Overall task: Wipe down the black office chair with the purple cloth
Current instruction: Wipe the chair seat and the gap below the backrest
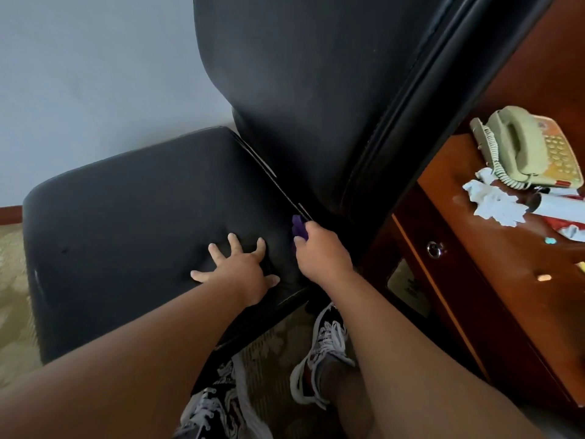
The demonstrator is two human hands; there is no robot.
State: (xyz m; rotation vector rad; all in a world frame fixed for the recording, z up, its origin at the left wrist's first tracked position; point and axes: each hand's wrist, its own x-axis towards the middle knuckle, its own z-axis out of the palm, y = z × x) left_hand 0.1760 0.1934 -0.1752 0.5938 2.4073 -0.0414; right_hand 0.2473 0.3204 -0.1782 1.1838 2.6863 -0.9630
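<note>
Right grip (323, 251) is closed round the purple cloth (299, 228). Only a small bunched end is seen past the knuckles, pushed into the crease where the seat (142, 201) meets the backrest (316, 90) of the black office chair (95, 248). Left grip (240, 267) is laid flat on the seat's near rear corner, fingers spread and straight, nothing held; the cushion is dimpled under it. The cloth is judged light, soft and limp, best kept wadded in the fist so that an edge can be worked into the seam. The upholstery is judged smooth, padded and yielding. The chair itself is probably heavy and apt to swivel or roll, so bracing at the seat is thought sensible. Just beside the backrest, to the right, a wooden table (474, 248) is noted, loaded with a beige telephone (525, 147), crumpled white paper (497, 204) and small scraps. Patterned carpet (15, 296) is seen underfoot and a pale wall (95, 74) behind.
</note>
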